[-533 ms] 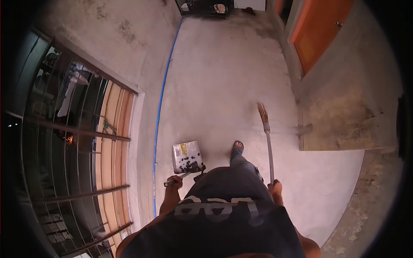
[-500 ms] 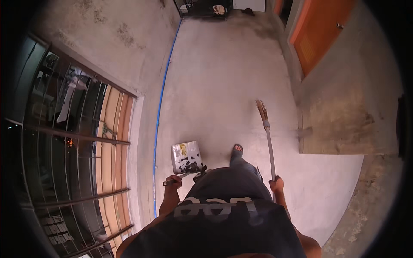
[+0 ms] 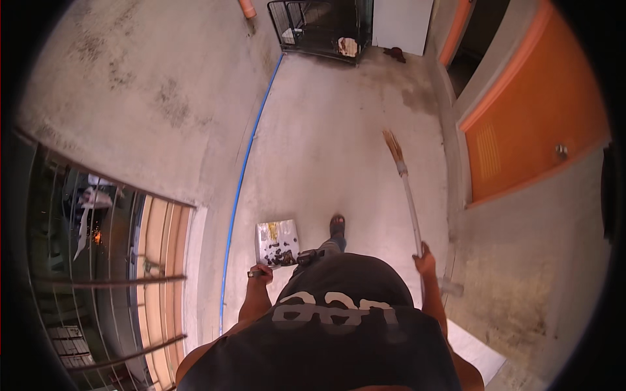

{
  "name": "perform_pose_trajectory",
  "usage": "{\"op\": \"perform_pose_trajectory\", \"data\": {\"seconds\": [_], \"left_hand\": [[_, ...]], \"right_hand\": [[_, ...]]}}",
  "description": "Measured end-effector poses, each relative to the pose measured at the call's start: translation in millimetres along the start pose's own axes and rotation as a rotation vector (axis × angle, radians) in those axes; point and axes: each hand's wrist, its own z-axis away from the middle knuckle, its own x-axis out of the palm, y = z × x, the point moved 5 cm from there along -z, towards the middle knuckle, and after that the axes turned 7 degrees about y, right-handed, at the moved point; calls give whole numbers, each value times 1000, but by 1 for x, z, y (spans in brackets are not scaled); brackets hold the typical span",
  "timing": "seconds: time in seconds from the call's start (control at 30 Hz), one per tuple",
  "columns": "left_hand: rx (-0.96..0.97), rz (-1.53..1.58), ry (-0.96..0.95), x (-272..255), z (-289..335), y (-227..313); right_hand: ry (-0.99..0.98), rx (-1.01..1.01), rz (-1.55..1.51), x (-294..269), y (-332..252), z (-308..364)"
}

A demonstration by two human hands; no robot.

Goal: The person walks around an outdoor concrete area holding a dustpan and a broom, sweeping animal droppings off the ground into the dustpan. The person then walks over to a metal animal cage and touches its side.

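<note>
My left hand (image 3: 262, 274) is closed around the handle of a metal dustpan (image 3: 267, 234), low at my left side. Dark bits of debris and a yellowish patch lie in the pan, mostly toward its near end. A stick broom (image 3: 409, 195) with a long pale handle is gripped in my right hand (image 3: 425, 260). Its bristles point ahead, out over the floor to my front right. Whether they touch the floor, I cannot tell.
A blue pipe (image 3: 251, 143) runs along the foot of the left wall. Ahead stand a black wire cage (image 3: 319, 55) and a white panel (image 3: 403, 23). To the right is an orange door (image 3: 535, 117); a barred window (image 3: 98, 283) is at the left. My foot (image 3: 337, 225) is on the concrete floor.
The view has tilted up and moved ahead, so the cage and the door show more fully. Broom and dustpan stay in my hands. A foot has shifted in the picture.
</note>
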Motion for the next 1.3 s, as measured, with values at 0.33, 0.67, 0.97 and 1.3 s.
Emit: {"op": "perform_pose_trajectory", "data": {"seconds": [0.33,0.67,0.97,1.3], "left_hand": [[-15,-1,-97,309,-41,-8],[-91,34,-192,570,-29,-55],[-123,-3,-254,753,-45,-72],[-134,19,-74,948,-128,-91]], "right_hand": [[-183,335,-30,36,-45,-121],[-81,221,84,32,-85,-487],[-124,140,145,-24,-222,-783],[-320,324,302,80,-109,-806]]}}
